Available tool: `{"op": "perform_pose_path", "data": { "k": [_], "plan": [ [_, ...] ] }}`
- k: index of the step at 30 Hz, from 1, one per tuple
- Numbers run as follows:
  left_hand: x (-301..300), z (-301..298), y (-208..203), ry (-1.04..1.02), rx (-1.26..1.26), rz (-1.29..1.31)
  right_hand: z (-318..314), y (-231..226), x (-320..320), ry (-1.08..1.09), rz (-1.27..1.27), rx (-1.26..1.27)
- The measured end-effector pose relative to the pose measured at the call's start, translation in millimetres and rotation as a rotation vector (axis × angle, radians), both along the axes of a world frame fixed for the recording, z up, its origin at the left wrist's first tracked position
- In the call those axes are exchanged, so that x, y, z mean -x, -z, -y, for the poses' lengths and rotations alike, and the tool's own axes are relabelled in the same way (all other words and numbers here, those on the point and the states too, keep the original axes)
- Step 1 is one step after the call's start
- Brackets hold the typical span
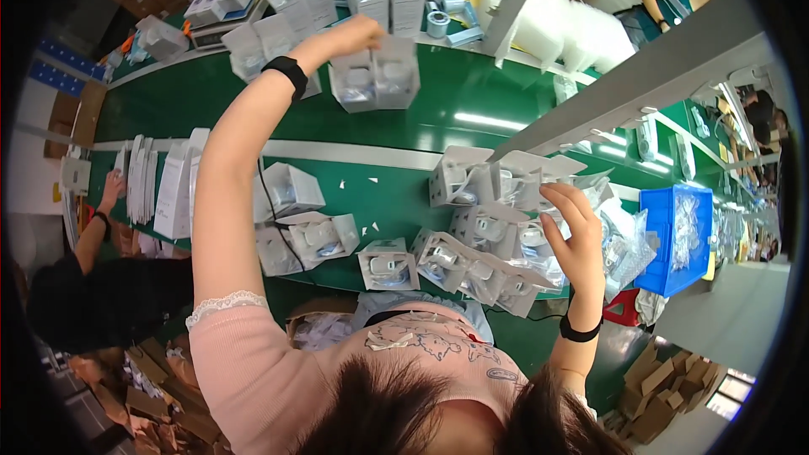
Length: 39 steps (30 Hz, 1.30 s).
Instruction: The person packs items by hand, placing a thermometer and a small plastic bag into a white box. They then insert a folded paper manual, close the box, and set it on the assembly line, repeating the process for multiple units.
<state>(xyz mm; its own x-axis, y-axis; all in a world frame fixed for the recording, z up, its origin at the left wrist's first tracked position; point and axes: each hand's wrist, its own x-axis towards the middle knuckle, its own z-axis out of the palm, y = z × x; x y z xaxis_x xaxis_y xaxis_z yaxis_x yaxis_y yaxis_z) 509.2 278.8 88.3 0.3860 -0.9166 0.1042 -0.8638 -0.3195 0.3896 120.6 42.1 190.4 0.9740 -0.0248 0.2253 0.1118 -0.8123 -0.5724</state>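
My left hand (357, 35) reaches far across the green surface, its fingers bent and closed at the far edge of an open white box (352, 93). A second open white box (397, 88) stands tight against it; both have pale, plastic-wrapped items inside. The fingertips are partly hidden. Over a cluster of open white boxes (480, 265) on the near bench, my right hand (576, 240) is raised with fingers apart and nothing in it. White devices show in several of those boxes. One separate white box (388, 266) lies at the near edge.
More open boxes (308, 236) stand under my left arm, crossed by a black cable. A blue bin (678, 240) with plastic bags is at the right. A grey metal post (624, 84) slants across the right side. At the left, a co-worker's hand (112, 190) touches stacked white cartons.
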Motion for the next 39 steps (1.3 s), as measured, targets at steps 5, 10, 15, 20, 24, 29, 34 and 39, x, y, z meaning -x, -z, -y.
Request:
{"op": "perform_pose_path", "data": {
  "k": [5, 10, 15, 20, 24, 29, 34, 39],
  "plan": [
    [-36, -20, 9, -0.367, -0.181, 0.176, 28, 24, -3, 0.106, 0.026, 0.039],
    [91, 69, -19, -0.103, 0.239, 0.194, 62, 63, -17, 0.271, -0.010, 0.189],
    [204, 114, -30, 0.096, 0.147, -0.411, 62, 91, -33, 0.233, -0.033, 0.190],
    [218, 126, -7, 0.106, 0.046, -0.173, 55, 89, -49, 0.146, -0.179, -0.069],
    [219, 117, -1, 0.146, 0.024, -0.027, 51, 87, -49, 0.043, -0.092, -0.115],
    [220, 104, -3, 0.091, -0.054, -0.003, 40, 78, -47, 0.004, -0.158, -0.149],
    [200, 80, -29, 0.169, -0.078, -0.076, 44, 51, -18, -0.060, -0.007, -0.088],
    [129, 61, -59, 0.107, -0.189, 0.044, 65, 32, 33, 0.029, 0.034, -0.102]
  ]
}}
